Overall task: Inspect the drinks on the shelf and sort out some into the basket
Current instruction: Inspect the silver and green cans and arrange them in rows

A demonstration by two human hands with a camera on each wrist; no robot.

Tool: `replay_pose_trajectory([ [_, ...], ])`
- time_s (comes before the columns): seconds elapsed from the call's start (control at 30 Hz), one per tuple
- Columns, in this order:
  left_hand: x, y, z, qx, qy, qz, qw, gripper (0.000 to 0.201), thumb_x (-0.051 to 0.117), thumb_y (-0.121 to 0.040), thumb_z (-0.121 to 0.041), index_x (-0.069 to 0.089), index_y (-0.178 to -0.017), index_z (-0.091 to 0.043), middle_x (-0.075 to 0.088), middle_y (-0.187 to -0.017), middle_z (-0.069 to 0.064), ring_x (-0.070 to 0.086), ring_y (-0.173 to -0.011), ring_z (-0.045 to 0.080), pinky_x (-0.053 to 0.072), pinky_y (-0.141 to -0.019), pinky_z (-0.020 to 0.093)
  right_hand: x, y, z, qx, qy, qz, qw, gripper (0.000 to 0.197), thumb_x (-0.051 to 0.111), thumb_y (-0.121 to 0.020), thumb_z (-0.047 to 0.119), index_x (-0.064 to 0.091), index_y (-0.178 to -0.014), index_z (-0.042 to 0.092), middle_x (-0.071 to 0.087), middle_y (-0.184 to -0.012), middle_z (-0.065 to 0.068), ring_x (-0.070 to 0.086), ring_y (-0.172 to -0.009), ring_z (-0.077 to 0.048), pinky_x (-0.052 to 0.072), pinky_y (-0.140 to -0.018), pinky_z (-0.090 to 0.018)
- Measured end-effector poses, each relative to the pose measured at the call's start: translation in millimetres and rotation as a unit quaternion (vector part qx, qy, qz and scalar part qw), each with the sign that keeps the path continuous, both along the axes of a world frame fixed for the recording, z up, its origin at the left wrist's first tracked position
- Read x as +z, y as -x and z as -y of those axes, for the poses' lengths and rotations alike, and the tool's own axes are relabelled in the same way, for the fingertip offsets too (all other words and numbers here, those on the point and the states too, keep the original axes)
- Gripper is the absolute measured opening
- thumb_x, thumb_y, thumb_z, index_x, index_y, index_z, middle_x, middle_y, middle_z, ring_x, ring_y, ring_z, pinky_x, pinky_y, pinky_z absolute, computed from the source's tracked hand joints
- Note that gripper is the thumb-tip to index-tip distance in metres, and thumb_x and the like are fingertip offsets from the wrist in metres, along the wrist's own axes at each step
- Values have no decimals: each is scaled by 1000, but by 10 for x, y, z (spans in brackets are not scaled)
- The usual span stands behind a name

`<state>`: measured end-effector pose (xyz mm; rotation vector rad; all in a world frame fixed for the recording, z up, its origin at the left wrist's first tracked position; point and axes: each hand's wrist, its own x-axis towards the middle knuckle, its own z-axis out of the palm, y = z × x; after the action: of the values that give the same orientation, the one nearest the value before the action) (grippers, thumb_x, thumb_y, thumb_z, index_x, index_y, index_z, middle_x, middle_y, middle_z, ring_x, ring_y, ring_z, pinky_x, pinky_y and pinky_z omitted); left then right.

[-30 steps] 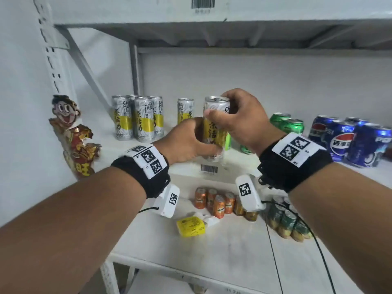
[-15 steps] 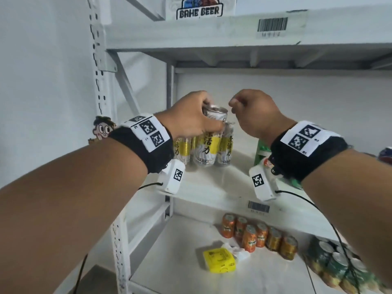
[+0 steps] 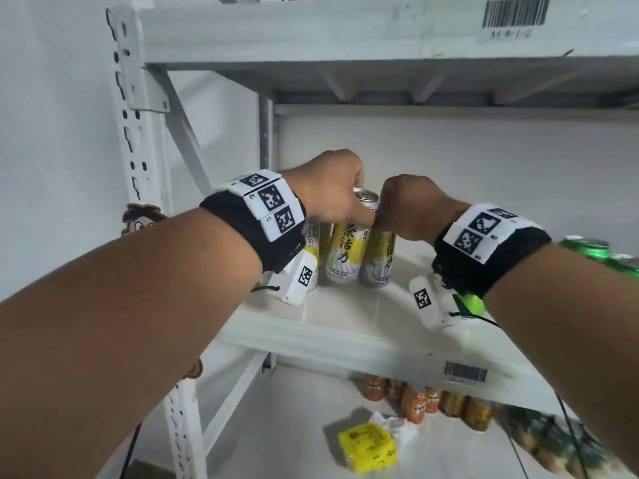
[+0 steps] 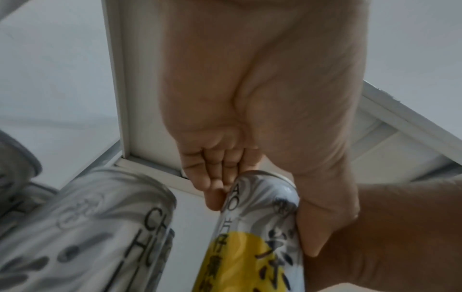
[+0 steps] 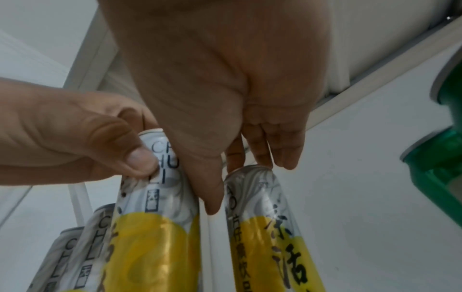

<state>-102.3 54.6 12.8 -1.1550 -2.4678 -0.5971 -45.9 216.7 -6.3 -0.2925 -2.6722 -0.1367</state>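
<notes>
Looks like the inspecting step: centre frame, the left hand (image 3: 332, 191) has its grip clamped round the top of a yellow tea can (image 3: 345, 250) standing on the shelf (image 3: 345, 326). Just right of it, the right hand (image 3: 411, 212) closes its grip on the neighbouring can (image 3: 378, 261) (thumb down its side). Next move probably needs a lift and turn to read the labels. White metal racking, white wall; no basket visible.
</notes>
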Motion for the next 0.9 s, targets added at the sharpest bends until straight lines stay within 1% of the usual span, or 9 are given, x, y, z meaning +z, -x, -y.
replay_pose_trajectory([
  [0.13, -37, 91, -119, 9, 34, 3, 999, 45, 92, -66, -46, 74, -95, -16, 75, -91, 0, 70, -83, 18, 63, -75, 40, 8, -69, -38, -3, 10, 0, 1000, 38, 76, -84, 43, 53, -79, 13, 51, -73, 0, 56, -72, -24, 34, -55, -30],
  [0.2, -38, 115, -182, 7, 60, -4, 998, 47, 92, -71, -45, 74, -100, -13, 75, -97, 4, 71, -87, 22, 64, -80, 45, 29, -144, -59, 1, 44, -19, 999, 37, 78, -81, 41, 54, -89, 14, 52, -78, 4, 56, -75, -21, 33, -52, -26],
  [0.3, -45, 136, -293, 4, 95, -30, 995, 50, 90, -77, -46, 73, -107, -10, 74, -102, 7, 71, -91, 27, 64, -83, 45, 58, -282, -74, 1, 74, -32, 997, 41, 77, -80, 41, 59, -108, 17, 55, -84, 8, 58, -84, -20, 37, -55, -22],
  [0.43, -70, 181, -418, 9, 126, -40, 991, 48, 88, -82, -46, 70, -109, -10, 72, -101, 6, 70, -90, 27, 63, -80, 40, 87, -398, -64, -11, 74, 7, 997, 31, 72, -83, 44, 74, -104, 20, 69, -97, 3, 63, -93, -18, 55, -75, -30],
  [0.57, -74, 198, -464, 24, 160, -35, 986, 40, 80, -90, -45, 70, -109, -12, 71, -99, 5, 70, -87, 25, 61, -75, 37, 81, -444, -92, -15, 68, 9, 998, 29, 70, -87, 43, 73, -107, 21, 68, -107, 2, 60, -100, -20, 50, -79, -30],
  [0.67, -60, 153, -448, 32, 184, -33, 982, 41, 77, -89, -51, 69, -108, -15, 71, -97, 3, 69, -87, 23, 60, -74, 36, 70, -452, -118, -5, 58, 12, 998, 28, 68, -90, 41, 70, -109, 22, 65, -111, 2, 57, -101, -20, 43, -77, -29],
  [0.73, -58, 108, -434, 35, 186, -34, 981, 46, 77, -87, -53, 68, -112, -16, 71, -104, 3, 70, -92, 24, 62, -81, 39, 54, -463, -123, 3, 63, 22, 998, 28, 68, -89, 39, 68, -113, 25, 62, -109, 4, 56, -98, -19, 42, -76, -28],
  [0.83, -43, -14, -399, 16, 145, -45, 988, 57, 78, -89, -47, 65, -130, -10, 69, -124, 7, 67, -111, 28, 61, -95, 44, 42, -488, -131, 25, 61, 21, 998, 29, 68, -88, 34, 67, -116, 25, 60, -105, 5, 56, -96, -19, 44, -76, -28],
  [0.9, -30, -111, -370, -5, 92, -43, 995, 49, 78, -90, -41, 67, -127, -11, 69, -120, 3, 66, -109, 25, 58, -89, 38, 47, -522, -141, 40, 70, 3, 997, 26, 69, -88, 33, 69, -113, 24, 62, -106, 5, 58, -97, -19, 45, -77, -28],
])
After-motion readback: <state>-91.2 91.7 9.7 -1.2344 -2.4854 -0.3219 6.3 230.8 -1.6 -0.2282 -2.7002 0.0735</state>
